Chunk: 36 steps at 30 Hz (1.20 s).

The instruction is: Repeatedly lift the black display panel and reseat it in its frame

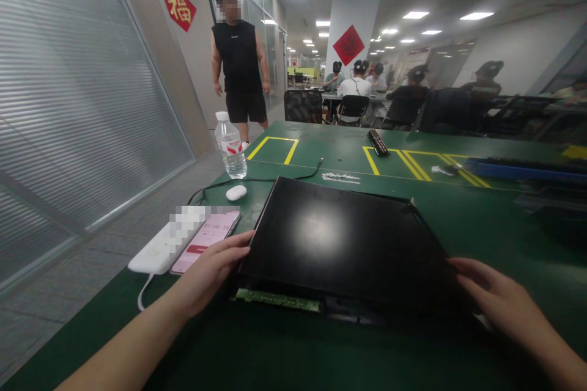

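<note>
A flat black panel (339,238), like a screen or lid, lies on the green table (481,220) in front of me. A green circuit strip (277,300) shows under its near edge. My left hand (208,272) grips the panel's left near corner, fingers curled on its edge. My right hand (498,299) rests at the panel's right near corner, fingers bent against its edge.
A pink-screened phone (206,240) and a white power bank (158,250) with its cable lie left of the panel. A white earbud case (236,192), a water bottle (230,146) and a black strip (378,142) sit farther back. A person in black (239,61) stands beyond; several people sit at far desks.
</note>
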Tool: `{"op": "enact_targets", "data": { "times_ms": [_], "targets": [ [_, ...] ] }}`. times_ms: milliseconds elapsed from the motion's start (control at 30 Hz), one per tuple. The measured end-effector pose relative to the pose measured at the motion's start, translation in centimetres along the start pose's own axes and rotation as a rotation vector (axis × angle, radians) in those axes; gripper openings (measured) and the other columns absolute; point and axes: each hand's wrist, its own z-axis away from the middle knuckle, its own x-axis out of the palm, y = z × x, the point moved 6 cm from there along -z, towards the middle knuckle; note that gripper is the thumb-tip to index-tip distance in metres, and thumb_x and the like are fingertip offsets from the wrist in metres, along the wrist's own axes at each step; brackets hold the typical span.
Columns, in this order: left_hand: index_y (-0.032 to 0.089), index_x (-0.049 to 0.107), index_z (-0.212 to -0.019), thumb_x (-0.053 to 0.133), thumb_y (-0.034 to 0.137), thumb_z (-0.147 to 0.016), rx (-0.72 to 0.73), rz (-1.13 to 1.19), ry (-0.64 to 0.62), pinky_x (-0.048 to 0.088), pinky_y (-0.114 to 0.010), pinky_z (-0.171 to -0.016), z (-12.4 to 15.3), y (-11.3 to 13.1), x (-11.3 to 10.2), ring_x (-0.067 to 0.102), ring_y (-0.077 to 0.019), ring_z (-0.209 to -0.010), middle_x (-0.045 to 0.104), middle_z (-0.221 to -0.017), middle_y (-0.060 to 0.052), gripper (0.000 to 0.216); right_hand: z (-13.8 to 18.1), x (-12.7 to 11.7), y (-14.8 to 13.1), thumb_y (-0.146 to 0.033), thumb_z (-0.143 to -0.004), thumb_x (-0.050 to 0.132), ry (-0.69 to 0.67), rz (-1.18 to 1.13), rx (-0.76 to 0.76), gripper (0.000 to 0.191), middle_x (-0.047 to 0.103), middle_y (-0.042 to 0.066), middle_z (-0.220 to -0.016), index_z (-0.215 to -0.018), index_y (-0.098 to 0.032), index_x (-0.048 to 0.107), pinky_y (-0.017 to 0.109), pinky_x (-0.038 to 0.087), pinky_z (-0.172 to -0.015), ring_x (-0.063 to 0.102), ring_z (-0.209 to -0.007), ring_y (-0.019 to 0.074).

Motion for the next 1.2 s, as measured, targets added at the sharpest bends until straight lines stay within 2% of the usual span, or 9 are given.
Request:
{"op": "enact_targets", "data": {
  "times_ms": [100, 200, 400, 600, 767, 933, 1033, 1133, 1200],
  "targets": [
    [0.023, 0.087, -0.102, 0.095, 0.036, -0.059, 0.031, -0.039, -0.021, 0.046, -0.048, -0.118, 0.0, 0.0, -0.1, 0.065, -0.0398, -0.137, 0.083, -0.128, -0.009, 0.046, 0.1, 0.0, -0.4, -0.059, -0.067, 0.058, -0.003, -0.002, -0.023, 0.055, 0.081, 0.01, -0.09, -0.102, -0.025, 0.082, 0.046, 0.057, -0.07, 0.075, -0.079, 0.0332],
    [0.024, 0.087, -0.107, 0.1, 0.037, -0.056, 0.036, -0.048, -0.054, 0.045, -0.051, -0.119, 0.1, 0.0, -0.1, 0.062, -0.0418, -0.14, 0.081, -0.133, -0.009, 0.054, 0.2, 0.0, -0.4, -0.061, -0.067, 0.058, -0.011, 0.002, -0.021, 0.058, 0.081, 0.01, -0.093, -0.105, -0.024, 0.082, 0.047, 0.058, -0.07, 0.075, -0.079, 0.0335],
    [0.025, 0.084, -0.12, 0.101, 0.04, -0.061, 0.082, -0.077, -0.116, 0.04, -0.057, -0.123, 0.1, 0.0, -0.3, 0.054, -0.0439, -0.147, 0.074, -0.146, -0.01, 0.062, 0.0, 0.0, 0.2, -0.062, -0.068, 0.06, -0.016, -0.001, -0.021, 0.056, 0.082, 0.01, -0.094, -0.104, -0.025, 0.082, 0.046, 0.058, -0.069, 0.075, -0.079, 0.0329],
    [0.026, 0.084, -0.121, 0.103, 0.037, -0.06, 0.121, -0.041, -0.059, 0.03, -0.057, -0.129, 0.3, 0.2, -0.5, 0.04, -0.0431, -0.157, 0.067, -0.155, -0.009, 0.065, -0.2, 0.2, 0.5, -0.06, -0.066, 0.063, 0.009, -0.046, -0.02, 0.055, 0.082, 0.008, -0.092, -0.105, -0.026, 0.081, 0.044, 0.058, -0.069, 0.076, -0.079, 0.0317],
    [0.027, 0.086, -0.118, 0.101, 0.035, -0.064, 0.171, 0.054, -0.139, 0.042, -0.051, -0.122, 0.8, 0.9, 0.6, 0.053, -0.0427, -0.149, 0.074, -0.147, -0.009, 0.057, -0.1, 0.1, 0.3, -0.063, -0.065, 0.065, 0.016, -0.112, 0.036, 0.068, 0.082, 0.009, -0.1, -0.12, -0.026, 0.078, 0.043, 0.059, -0.07, 0.077, -0.083, 0.0325],
    [0.028, 0.071, -0.144, 0.096, 0.032, -0.074, 0.128, 0.105, -0.207, 0.056, -0.046, -0.109, 0.7, 0.1, 0.6, 0.069, -0.0387, -0.133, 0.08, -0.136, -0.011, 0.075, 0.0, -0.3, 0.2, -0.067, -0.068, 0.065, 0.067, -0.136, 0.093, 0.077, 0.081, 0.012, -0.113, -0.131, -0.024, 0.074, 0.048, 0.061, -0.083, 0.077, -0.094, 0.0345],
    [0.028, 0.067, -0.149, 0.094, 0.028, -0.077, 0.153, 0.142, -0.241, 0.058, -0.042, -0.106, 0.6, -0.1, 0.5, 0.072, -0.036, -0.13, 0.081, -0.134, -0.01, 0.077, -0.1, 0.2, 0.9, -0.067, -0.068, 0.066, 0.03, -0.23, 0.197, 0.072, 0.08, 0.015, -0.12, -0.126, -0.024, 0.077, 0.05, 0.061, -0.089, 0.076, -0.104, 0.0378],
    [0.029, 0.073, -0.141, 0.093, 0.024, -0.078, 0.201, 0.185, -0.258, 0.06, -0.038, -0.102, 0.6, 0.0, 0.7, 0.075, -0.0341, -0.125, 0.084, -0.129, -0.008, 0.067, 0.0, 0.7, 1.5, -0.063, -0.067, 0.069, -0.01, -0.356, 0.283, 0.061, 0.079, 0.016, -0.125, -0.115, -0.026, 0.079, 0.052, 0.061, -0.092, 0.074, -0.113, 0.0401],
    [0.029, 0.078, -0.134, 0.093, 0.022, -0.078, 0.227, 0.207, -0.264, 0.063, -0.034, -0.096, 0.6, 0.0, 0.8, 0.078, -0.0322, -0.119, 0.087, -0.12, -0.007, 0.059, 0.0, 0.7, 1.7, -0.06, -0.065, 0.071, 0.002, -0.409, 0.309, 0.054, 0.079, 0.015, -0.128, -0.107, -0.027, 0.08, 0.055, 0.059, -0.099, 0.071, -0.121, 0.0412]
  ]
}}
